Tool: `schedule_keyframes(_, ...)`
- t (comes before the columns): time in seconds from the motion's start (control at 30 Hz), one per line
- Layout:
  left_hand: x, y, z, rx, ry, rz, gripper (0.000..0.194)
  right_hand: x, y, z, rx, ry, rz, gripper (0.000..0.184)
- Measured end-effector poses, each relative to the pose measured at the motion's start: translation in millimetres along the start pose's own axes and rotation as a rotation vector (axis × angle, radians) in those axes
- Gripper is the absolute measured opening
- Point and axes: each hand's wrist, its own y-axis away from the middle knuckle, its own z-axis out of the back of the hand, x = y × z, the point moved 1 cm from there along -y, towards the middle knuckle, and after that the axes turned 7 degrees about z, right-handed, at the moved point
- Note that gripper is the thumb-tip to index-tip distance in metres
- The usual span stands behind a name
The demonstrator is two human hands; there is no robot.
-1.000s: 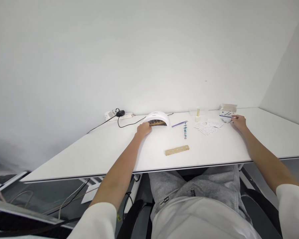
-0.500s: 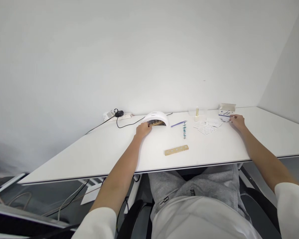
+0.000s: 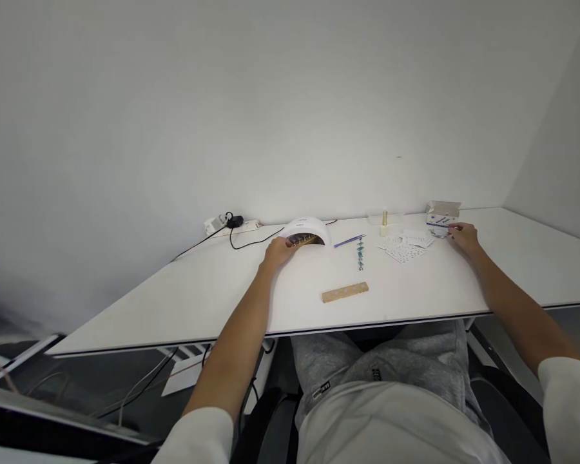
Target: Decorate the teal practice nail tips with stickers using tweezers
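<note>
My left hand (image 3: 279,251) is closed at the mouth of a white nail lamp (image 3: 305,225). Its fingers grip the end of a narrow gold strip (image 3: 307,241), most of which sits inside the lamp. On the far right, my right hand (image 3: 464,236) pinches a thin blue-purple stick (image 3: 437,225), in front of a small box of alcohol pads (image 3: 442,218). Small crumpled packets (image 3: 437,232) lie beneath the stick. Another gold strip with pale spots (image 3: 345,292) rests near the table's front edge.
Between my hands lie purple tweezers (image 3: 349,241), a row of teal nail tips (image 3: 360,254) and dotted sticker sheets (image 3: 402,249). A gold-capped bottle (image 3: 384,222) stands behind them. A black cable (image 3: 256,243) runs left from the lamp to a power strip (image 3: 216,225).
The whole view has shifted slightly and looks dimmer. The gold strip in my left hand sits at a slightly different tilt in the lamp's mouth. My right hand stays in place.
</note>
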Motion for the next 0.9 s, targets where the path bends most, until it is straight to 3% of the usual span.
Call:
schedule_keyframes(0.3,-1.1,-1.9,27.4,0.043,-0.01,0.001,0.031,-6.9,-4.4,-2.7,0.011,-0.034,0.01,0.029)
schedule_keyframes(0.53,5.1,8.2,51.3,0.228,0.114,-0.028,0.02,-8.2,-5.7,-2.5,0.012,-0.049,0.017,0.026)
schedule_keyframes(0.73,0.4,13.2,52.0,0.364,0.201,-0.036,0.019,-5.9,-3.3,-2.1,0.009,-0.04,0.008,0.024)
schedule_keyframes(0.9,-7.8,15.7,52.4,0.393,0.346,-0.13,0.026,8.0,6.2,0.1,0.01,-0.058,0.018,0.022)
